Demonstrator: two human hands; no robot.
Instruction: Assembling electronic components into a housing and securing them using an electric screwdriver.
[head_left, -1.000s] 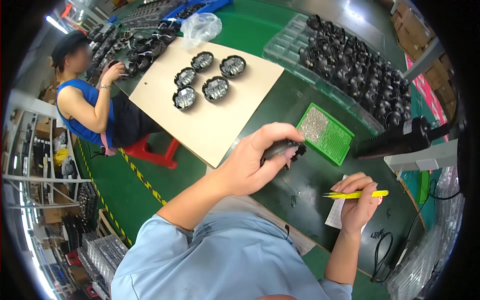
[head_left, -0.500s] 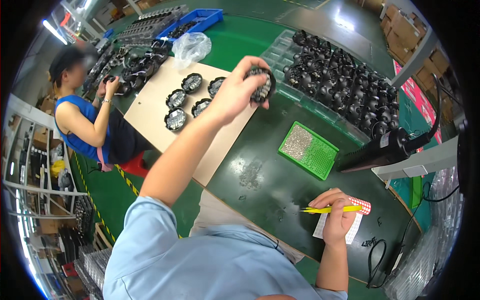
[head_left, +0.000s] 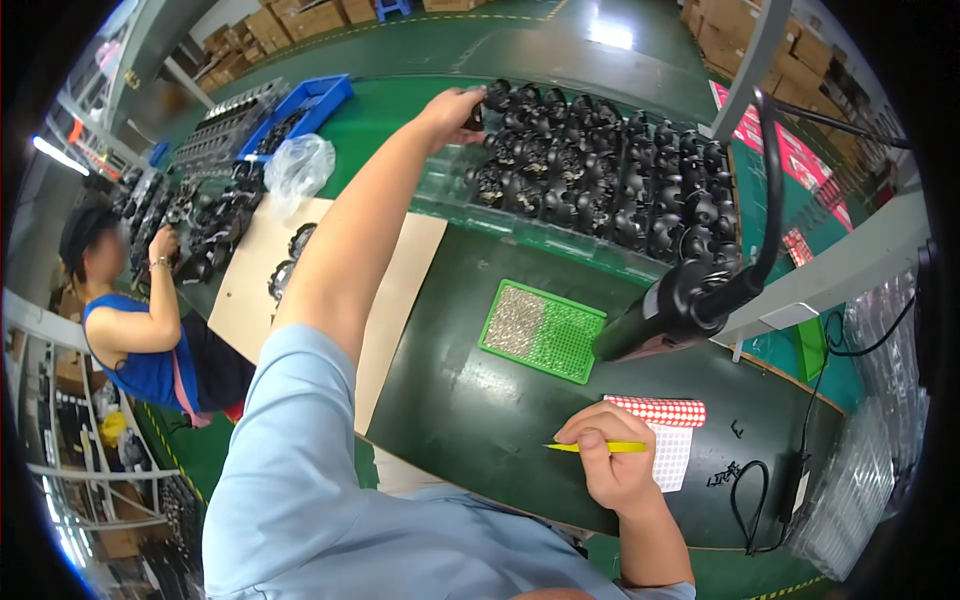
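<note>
My left hand (head_left: 452, 118) reaches far out to the left end of a clear plastic tray (head_left: 440, 190). Its fingers are closed on a black round part (head_left: 475, 117), mostly hidden by the hand. Rows of similar black round parts (head_left: 560, 150) fill most of the tray. Low on the right, my right hand (head_left: 615, 460) pinches yellow tweezers (head_left: 620, 447), tips pointing left. Just beyond that hand lies a partly rolled sheet of round stickers (head_left: 672, 460), with a red-and-white dotted roll (head_left: 665, 411) at its far end.
A green tray of small metal pieces (head_left: 515, 320) sits mid-table, beside a black cylindrical tool (head_left: 650, 325) with a cable. Black parts (head_left: 282, 279) rest on a beige board (head_left: 395, 300), partly behind my left arm. A co-worker (head_left: 140, 320) sits at left, near a blue bin (head_left: 330, 97).
My left hand has carried the black part from beside the beige board out to the clear tray. The view has shifted; my right hand keeps the tweezers near the sticker sheet.
</note>
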